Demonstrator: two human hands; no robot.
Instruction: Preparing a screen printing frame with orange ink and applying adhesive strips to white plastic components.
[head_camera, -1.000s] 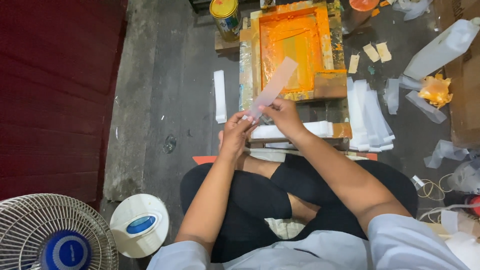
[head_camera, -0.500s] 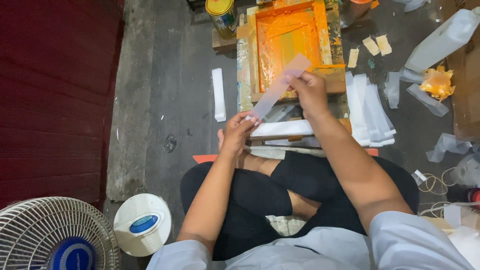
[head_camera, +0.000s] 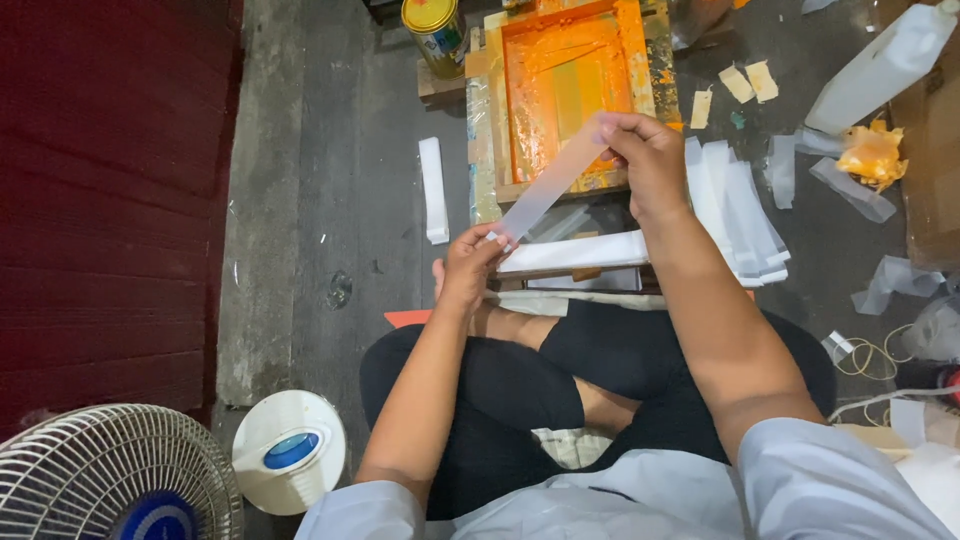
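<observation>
- Nearest the camera, at the lower left, stands a fan (head_camera: 115, 475) with a pale wire grille and a blue hub, and just beside it a white round base (head_camera: 290, 450) with a blue oval centre rests on the floor.
- The person sits cross-legged in dark trousers, both bare forearms stretched forward over the knees.
- The left hand (head_camera: 467, 265) is closed in a pinch on the lower end of a translucent strip (head_camera: 553, 181), fingertips pressed together on it.
- The right hand (head_camera: 645, 160) grips the upper end of the same strip between thumb and fingers, so the strip runs slanting up from lower left to upper right, stretched between the two hands (held clear of the surface below).
- Under the hands lies a white stack of strips (head_camera: 575, 252) on a low board, right in front of the knees.
- To the right, more white strips (head_camera: 735, 205) lie fanned out on the dark floor, and a single white strip (head_camera: 433, 188) lies apart on the left.
- Beyond the hands sits an orange-stained printing frame (head_camera: 560, 85), its mesh smeared with orange and yellow.
- Farthest off, a yellow-lidded can (head_camera: 435, 35) stands just left of the frame, and a crumpled orange rag (head_camera: 872, 155) lies at the right.
</observation>
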